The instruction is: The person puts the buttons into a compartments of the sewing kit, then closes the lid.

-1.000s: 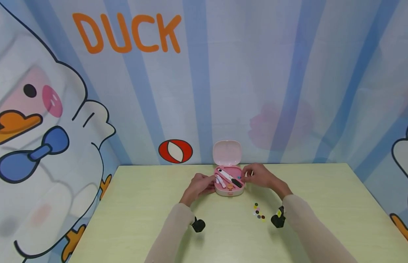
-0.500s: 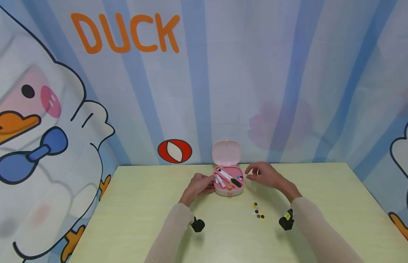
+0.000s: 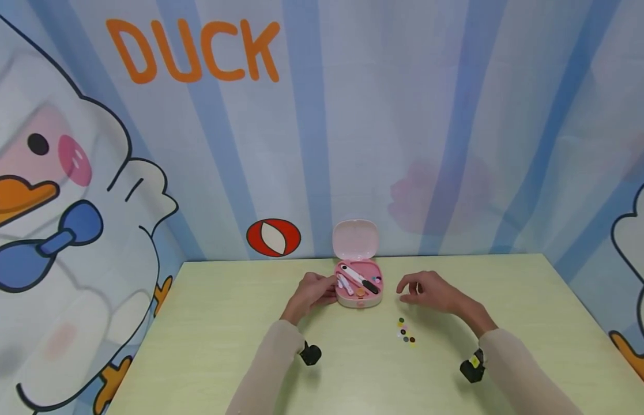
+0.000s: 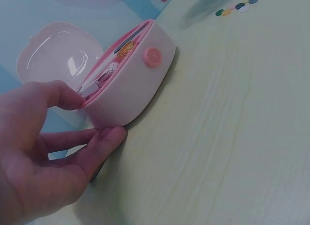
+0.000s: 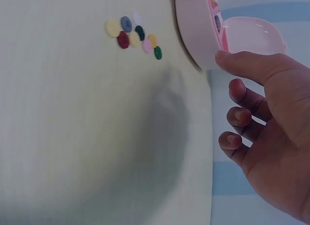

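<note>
A small pink sewing box (image 3: 347, 301) stands near the table's back edge with its lid (image 3: 355, 240) raised. Inside lie a white stick-like tool with a black end (image 3: 370, 286), a smaller white item (image 3: 345, 283), an orange disc (image 3: 360, 292) and a few buttons (image 3: 376, 279) at the right. My left hand (image 3: 308, 294) grips the box's left side, one digit at the rim and other fingertips low on the wall. To the right of the box hovers my right hand (image 3: 430, 291), fingers loosely bent and holding nothing. Several coloured buttons (image 5: 123, 40) lie in a cluster on the table.
The pale table (image 3: 238, 340) meets a blue striped curtain (image 3: 384, 115) with duck prints right behind the box. Black wrist cameras (image 3: 311, 354) sit on both forearms.
My right hand has drawn back from the box's right compartment, moving right and toward me, and the buttons inside have come into sight. The left hand stays on the box.
</note>
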Motion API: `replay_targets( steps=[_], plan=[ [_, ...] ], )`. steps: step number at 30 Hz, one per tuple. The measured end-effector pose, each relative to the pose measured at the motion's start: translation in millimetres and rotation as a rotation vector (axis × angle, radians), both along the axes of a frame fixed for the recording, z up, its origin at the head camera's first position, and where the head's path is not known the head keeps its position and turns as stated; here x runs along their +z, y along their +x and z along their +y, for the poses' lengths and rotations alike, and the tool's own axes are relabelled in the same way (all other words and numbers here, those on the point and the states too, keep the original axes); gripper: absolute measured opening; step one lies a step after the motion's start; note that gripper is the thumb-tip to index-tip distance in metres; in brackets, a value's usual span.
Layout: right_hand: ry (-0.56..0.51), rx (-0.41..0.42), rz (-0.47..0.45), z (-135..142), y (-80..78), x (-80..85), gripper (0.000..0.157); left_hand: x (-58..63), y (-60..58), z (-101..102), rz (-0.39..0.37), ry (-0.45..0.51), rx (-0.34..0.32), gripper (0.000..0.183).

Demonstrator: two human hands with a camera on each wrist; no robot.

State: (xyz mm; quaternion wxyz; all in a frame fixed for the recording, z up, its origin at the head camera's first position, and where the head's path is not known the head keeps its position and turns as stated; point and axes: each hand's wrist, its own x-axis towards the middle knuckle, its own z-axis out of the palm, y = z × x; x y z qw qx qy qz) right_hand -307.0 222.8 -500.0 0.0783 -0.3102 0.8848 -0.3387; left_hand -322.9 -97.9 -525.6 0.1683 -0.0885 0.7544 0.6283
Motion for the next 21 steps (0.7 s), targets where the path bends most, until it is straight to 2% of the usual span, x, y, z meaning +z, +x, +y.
replay_targets(
  steps=[7,13,21],
  plan=[
    [-0.017,0.043,-0.043,5.5,13.8,-16.4,0.012,-0.3,-1.1,0.8,0.006,0.036,-0.003,0.032],
    [-0.039,0.072,-0.069,8.3,21.6,-32.3,0.016,1.5,-0.3,1.0,0.003,0.026,-0.002,0.032],
    [-0.045,0.074,-0.075,8.4,23.2,-39.0,0.016,2.5,-0.5,1.2,-0.008,0.006,0.005,0.035]
  ],
)
